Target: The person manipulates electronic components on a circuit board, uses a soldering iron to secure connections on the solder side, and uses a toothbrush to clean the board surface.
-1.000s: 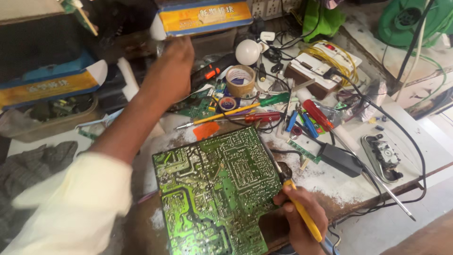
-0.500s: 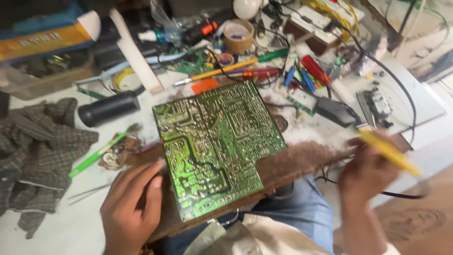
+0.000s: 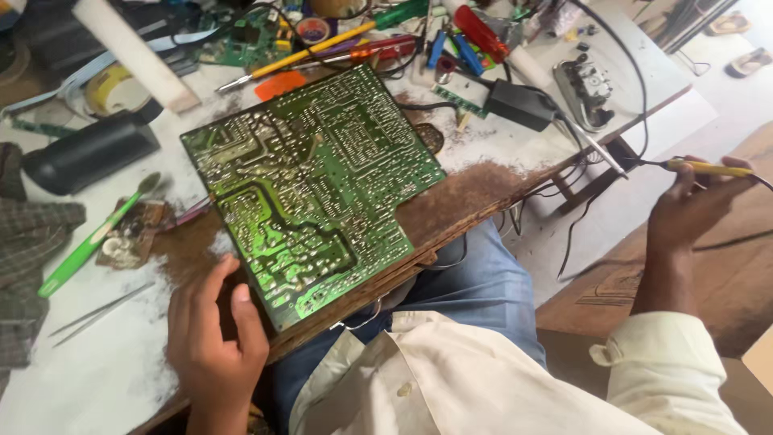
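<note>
**Steadying the board with one hand, iron held clear with the other**

My left hand (image 3: 213,338) lies at the near left corner of the green circuit board (image 3: 310,189), fingers loosely spread, thumb and forefinger touching the board's edge rather than gripping it. The board lies solder side up on the worn workbench (image 3: 483,193), tilted a little toward me, its near corner reaching the bench edge above my lap. My right hand (image 3: 684,213) is well out to the right, off the bench, closed around the yellow-handled soldering iron (image 3: 708,168); its tip points left, toward the bench, and is well apart from the board.

To work well from here, I judge that the left hand should press the corner flat, so the board cannot rock or slide off the edge. The iron should come in over bare bench, clear of the black adapter (image 3: 519,103) and the loose cables near it. I should keep the iron's cord, which runs off to the right, from snagging. The green toothbrush (image 3: 93,242) and tweezers (image 3: 97,309) lie to the left, near my left hand.
</note>
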